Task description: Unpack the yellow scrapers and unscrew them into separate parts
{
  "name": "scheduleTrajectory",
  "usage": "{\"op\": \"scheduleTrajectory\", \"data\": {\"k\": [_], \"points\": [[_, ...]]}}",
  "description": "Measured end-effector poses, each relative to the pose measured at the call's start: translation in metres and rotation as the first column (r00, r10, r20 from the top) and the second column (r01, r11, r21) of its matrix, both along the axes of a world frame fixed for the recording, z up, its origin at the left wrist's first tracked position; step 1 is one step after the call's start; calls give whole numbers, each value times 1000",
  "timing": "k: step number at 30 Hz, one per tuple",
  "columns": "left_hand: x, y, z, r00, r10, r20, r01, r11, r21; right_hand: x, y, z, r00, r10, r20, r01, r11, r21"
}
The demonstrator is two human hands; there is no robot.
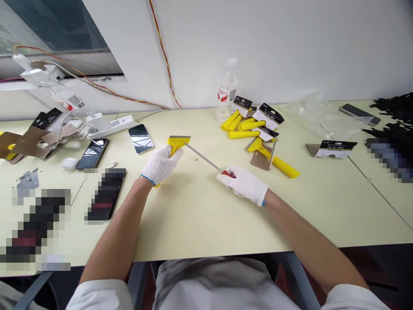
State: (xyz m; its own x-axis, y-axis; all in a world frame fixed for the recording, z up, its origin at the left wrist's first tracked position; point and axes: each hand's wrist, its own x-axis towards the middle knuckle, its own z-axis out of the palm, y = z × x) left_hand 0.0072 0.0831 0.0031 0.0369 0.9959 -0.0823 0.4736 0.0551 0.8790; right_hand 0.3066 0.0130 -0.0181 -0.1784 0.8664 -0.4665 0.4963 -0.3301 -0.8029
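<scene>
My left hand (161,165), in a white knit glove, is closed around the yellow handle of a scraper (178,143). The scraper's blade edge points up and away from me. In my gloved right hand (243,184) is a screwdriver (206,159) with a red handle and a long metal shaft. Its tip meets the right side of the scraper head; whether it sits in a screw is too small to tell. Two tiny bits lie on the table below the shaft. To the right, another yellow scraper (274,159) rests on a brown card.
Yellow handles (243,134) with black-and-white cards lie behind my right hand, near a plastic bottle (226,92). Phones (141,138) and a power strip (112,126) are on the left. A clear plastic bag (325,120) and a folded card (337,149) lie at right.
</scene>
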Motion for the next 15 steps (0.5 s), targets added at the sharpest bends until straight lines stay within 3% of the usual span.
{"op": "scheduleTrajectory", "data": {"k": [5, 11, 15], "points": [[0, 0, 1, 1000, -14, -13, 14, 1000, -24, 2, 0, 2, 995, 40, -87, -41, 999, -7], [0, 0, 1, 1000, -3, -7, 3, 999, -32, 2, 1, -1, 999, -2, 35, 1, 1000, 23], [0, -1, 0, 1000, 15, -1, -15, 999, -31, 3, 0, 0, 996, 54, -68, -53, 999, 11]]}}
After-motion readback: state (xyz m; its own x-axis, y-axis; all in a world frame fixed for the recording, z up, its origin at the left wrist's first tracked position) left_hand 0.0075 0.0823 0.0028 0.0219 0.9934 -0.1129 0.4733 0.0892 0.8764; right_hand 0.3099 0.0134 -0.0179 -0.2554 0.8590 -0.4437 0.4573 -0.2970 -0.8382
